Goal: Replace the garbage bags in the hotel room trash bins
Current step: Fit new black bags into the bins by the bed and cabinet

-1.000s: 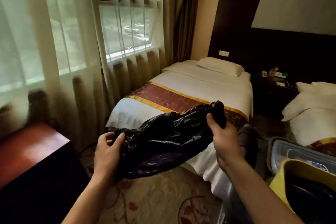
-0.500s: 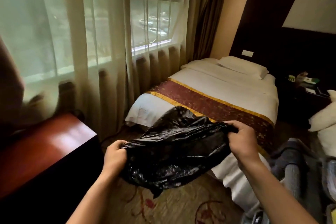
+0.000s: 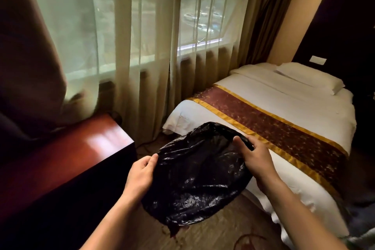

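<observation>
Between bed and cabinet, at six o'clock in the view, a person holds a black garbage bag above the patterned carpet, its mouth partly spread. The left hand pinches the film at the bag's nine o'clock edge, thumb on top; the right hand curls its fingers over the rim at two o'clock. The thin, glossy plastic looks very light, limp and slippery, likely to cling to itself and to tear if yanked, so the rim, taken at opposite sides, seems the best hold for opening it. No trash bin is in view. The sharp corner of a red-brown wooden cabinet sits just beside the bag at nine o'clock and the white bed with its maroon runner just beside it at three, leaving a narrow lane of floor. Sheer curtains close off the window at twelve o'clock.
</observation>
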